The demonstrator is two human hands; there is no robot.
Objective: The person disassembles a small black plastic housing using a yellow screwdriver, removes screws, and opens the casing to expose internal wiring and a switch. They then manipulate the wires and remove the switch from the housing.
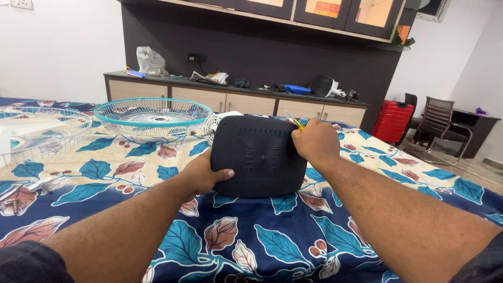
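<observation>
Bed (367,246) under a floral sheet of blue, teal and rust leaves; everything the hands touch rests on it.

Dark plastic fan base cover (258,155), rounded square with rows of vent slots, lies flat on the sheet between the two hands, back face up.

Left of the grip, beyond the left hand: fan guard with teal rim (153,113), wire spokes, lying flat, near the cover's far left corner but apart from it. Further left, at the frame edge, a white wire fan guard (39,131), also flat.

Left hand (201,173): clamped on the cover's left edge, thumb laid across the top face, fingers hidden beneath or behind the rim. Closed firmly on the cover.

Right hand (316,140): fisted at the cover's upper right corner, wrapped around a screwdriver with yellow handle (293,120). Only a short bit of handle and the thin shaft show above the knuckles, angled up and to the left. Where the tip sits cannot be told; the hand hides it. The fist touches the cover's edge.

Beyond the grip, far wall: long cabinet countertop (236,90) strewn with small items.
</observation>
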